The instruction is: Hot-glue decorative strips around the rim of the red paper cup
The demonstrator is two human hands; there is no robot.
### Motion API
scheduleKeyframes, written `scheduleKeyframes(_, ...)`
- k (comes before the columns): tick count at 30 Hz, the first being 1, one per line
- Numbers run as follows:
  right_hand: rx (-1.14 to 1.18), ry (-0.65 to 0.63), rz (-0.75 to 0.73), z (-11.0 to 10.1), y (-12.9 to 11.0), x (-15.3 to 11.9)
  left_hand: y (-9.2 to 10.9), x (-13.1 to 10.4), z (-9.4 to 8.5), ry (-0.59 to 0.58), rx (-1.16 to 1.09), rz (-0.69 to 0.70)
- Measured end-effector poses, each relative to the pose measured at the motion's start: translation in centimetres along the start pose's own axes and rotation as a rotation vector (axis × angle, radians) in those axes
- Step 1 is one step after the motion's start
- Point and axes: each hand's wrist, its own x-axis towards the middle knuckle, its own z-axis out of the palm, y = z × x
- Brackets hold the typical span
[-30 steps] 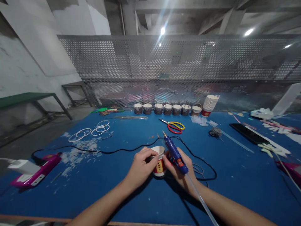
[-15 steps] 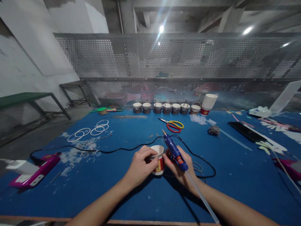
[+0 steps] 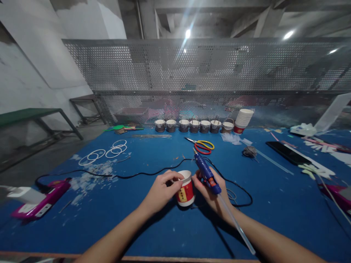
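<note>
A red and white paper cup (image 3: 185, 195) with yellow print stands near the middle of the blue table. My left hand (image 3: 163, 188) pinches the cup's left side by the rim, thumb in front. My right hand (image 3: 212, 188), just right of the cup, is closed round a blue hot glue gun (image 3: 206, 171). The gun's nozzle points away from me, and a long clear glue stick (image 3: 236, 223) trails from its back end over my forearm. Its black cord runs across the table. Close to my right wrist lies a loop of grey cord (image 3: 231, 195).
Several grey-wrapped cups (image 3: 194, 126) line the back edge beside a stack of paper cups (image 3: 244, 118). Scissors (image 3: 204, 145) lie ahead of the glue gun. White rings (image 3: 116, 148) and a purple power strip (image 3: 41, 201) are left; grey yarn (image 3: 249, 152) and a black phone (image 3: 287, 152) are right.
My right hand has moved slightly right with the glue gun, away from the cup. More of the cup's printed side now faces me, and a gap shows between cup and right hand.
</note>
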Motion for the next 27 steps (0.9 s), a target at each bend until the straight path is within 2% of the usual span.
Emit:
scheduleKeyframes(4,0.027,0.027,0.058,-0.7,-0.7,0.3,-0.3,0.4,-0.6,-0.021,-0.111,-0.059)
scheduleKeyframes(7,0.033,0.081,0.119,-1.2,-1.3,0.6,-0.2,0.5,-1.0,0.050,-0.136,-0.065)
scheduleKeyframes(10,0.061,0.078,0.154,-1.5,-1.4,0.7,0.0,0.5,-1.2,0.125,-0.111,-0.069)
scheduleKeyframes(14,0.048,-0.007,0.129,-1.4,-1.3,0.5,0.0,0.5,-1.2,0.163,-0.080,-0.057)
scheduleKeyframes(20,0.003,-0.085,0.076,-1.3,-1.6,0.0,-0.7,0.5,-1.2,0.255,0.049,0.090)
scheduleKeyframes(27,-0.040,-0.076,-0.064,-0.7,-1.5,-0.1,-0.5,0.2,-0.4,0.200,0.150,0.190)
